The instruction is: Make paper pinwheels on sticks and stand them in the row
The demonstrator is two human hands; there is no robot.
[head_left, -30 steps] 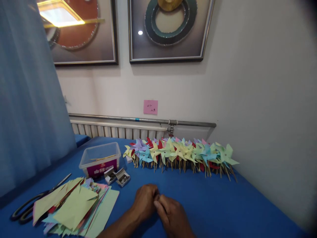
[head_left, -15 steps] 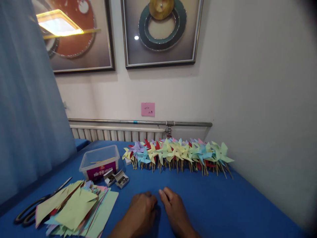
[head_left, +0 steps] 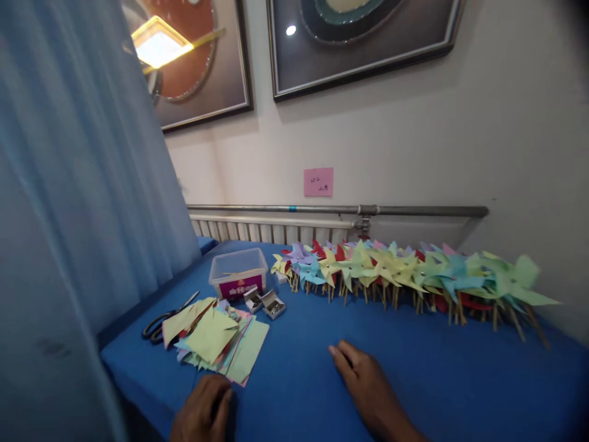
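Near the lower edge, my left hand [head_left: 205, 406] is just below a pile of coloured paper sheets [head_left: 216, 337], its fingers loosely curled and nothing visible in them. On the blue cloth in the middle, my right hand [head_left: 363, 382] rests with fingers folded in and the thumb along them; it shows no object. Behind the paper lie two small open boxes of metal pins, one box [head_left: 253, 299] beside the other [head_left: 273, 305]. Black-handled scissors [head_left: 159, 327] lie left of the pile, partly under it.
A clear plastic tub [head_left: 239, 270] with a purple label and a few thin sticks stands behind the boxes. Rows of paper pinwheels [head_left: 381, 267] on sticks line the back of the blue-covered table [head_left: 304, 362]. A blue curtain [head_left: 92, 153] hangs at left; pipes [head_left: 414, 210] run along the wall.
The view has turned and tilted. My left hand has moved left, away from my right hand, toward the paper pile. My right hand stays on the cloth, fingers curled.
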